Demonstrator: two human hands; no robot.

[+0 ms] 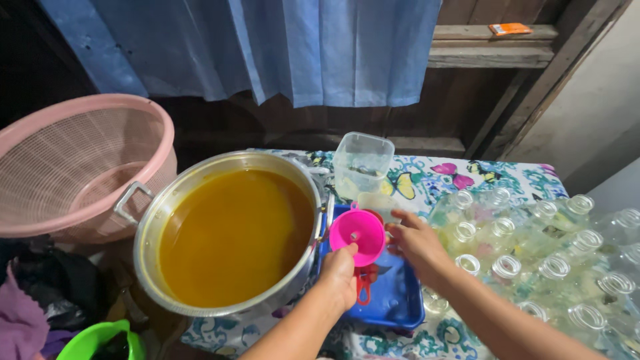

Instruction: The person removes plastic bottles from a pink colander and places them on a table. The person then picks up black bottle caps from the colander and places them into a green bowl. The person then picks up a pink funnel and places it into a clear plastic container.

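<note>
A pink funnel (358, 235) sits over a blue tray (400, 300), between my two hands. My left hand (339, 277) pinches the funnel's near rim. Fingers of my right hand (417, 243) close around something just right of the funnel; what it grips is hidden, perhaps a clear bottle under the funnel. A large metal pot (150, 230) full of orange-yellow liquid (233, 233) stands directly left of the tray. A red-handled object (363, 283) lies in the tray under my left hand.
Several open clear plastic bottles (553, 267) crowd the right side of the butterfly-print tablecloth (433, 177). A clear square container (362, 163) stands behind the funnel. A pink mesh basket (73, 167) rests at the left, a green tub (100, 340) at bottom left, a blue curtain (300, 47) behind.
</note>
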